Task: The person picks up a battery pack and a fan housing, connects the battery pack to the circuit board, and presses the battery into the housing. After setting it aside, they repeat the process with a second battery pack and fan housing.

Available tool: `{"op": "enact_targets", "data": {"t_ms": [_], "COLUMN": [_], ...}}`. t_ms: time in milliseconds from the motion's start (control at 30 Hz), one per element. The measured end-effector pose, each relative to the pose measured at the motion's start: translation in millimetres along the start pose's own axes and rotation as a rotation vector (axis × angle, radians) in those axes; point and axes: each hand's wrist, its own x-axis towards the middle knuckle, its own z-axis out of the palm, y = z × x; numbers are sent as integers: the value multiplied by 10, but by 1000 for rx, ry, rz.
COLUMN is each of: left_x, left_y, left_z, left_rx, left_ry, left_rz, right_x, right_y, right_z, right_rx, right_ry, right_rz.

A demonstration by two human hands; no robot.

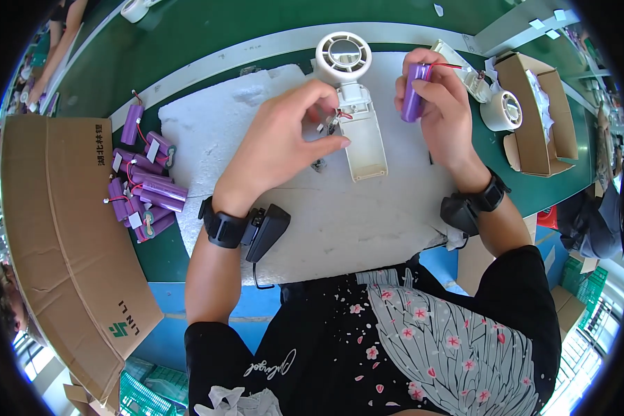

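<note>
Mind the red wire point(446, 65) against pinching while your right hand point(445, 107) grips the purple battery point(412, 104) right of the open fan housing point(369, 149), and steady that housing with your left hand point(274, 139), whose curved fingers may or may not grip it, I cannot tell

Black wristbands point(225, 230) carry boxy modules point(269, 232), and the black short-sleeved shirt point(319, 347) bears grey feathers point(433, 367) and pink blossoms point(453, 341).
</note>
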Motion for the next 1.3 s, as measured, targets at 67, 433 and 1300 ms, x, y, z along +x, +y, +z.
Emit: {"op": "enact_targets", "data": {"t_ms": [67, 433, 1300], "left_x": [-5, -36, -77], "left_y": [-25, -181, -82], "left_z": [16, 83, 71], "left_rx": [-67, -180, 11], "left_ry": [-92, -95, -47], "left_rz": [-64, -46, 16], "right_x": [-18, -85, -162], "right_y": [-57, 146, 112], "right_z": [48, 177, 292], "right_rx": [-484, -1088, -1197], "right_ry": [-56, -399, -367], "right_rz": [81, -452, -382]}}
